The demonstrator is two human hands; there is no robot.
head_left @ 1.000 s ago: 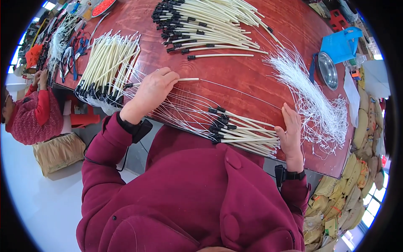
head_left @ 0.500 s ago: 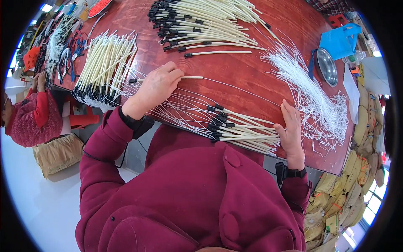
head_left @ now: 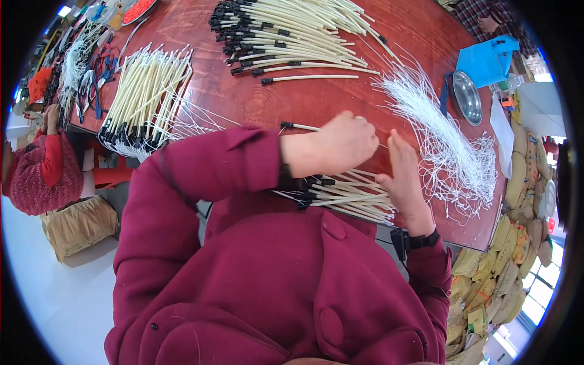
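Currently a slim cream tube with a black end piece (head_left: 299,126) lies crosswise just above the glossy red wooden counter (head_left: 255,103), its black end to the left and its other end hidden by the left hand (head_left: 342,143). That hand's grip is closed on it. The right hand (head_left: 403,176) has its thumb apart from its straight fingers; whether it pinches the fine white thread (head_left: 382,146) at its fingertips, I cannot tell. The maroon left sleeve (head_left: 213,161) and left hand partly block the near bundle of cream tubes (head_left: 350,199). One white thread pile (head_left: 447,137) spreads at the right, near one shiny metal bowl (head_left: 467,98) and one bright blue container (head_left: 482,64). Counted by group, similar tubes form three: that near bundle, the left bundle (head_left: 149,91) and the far heap (head_left: 298,45).
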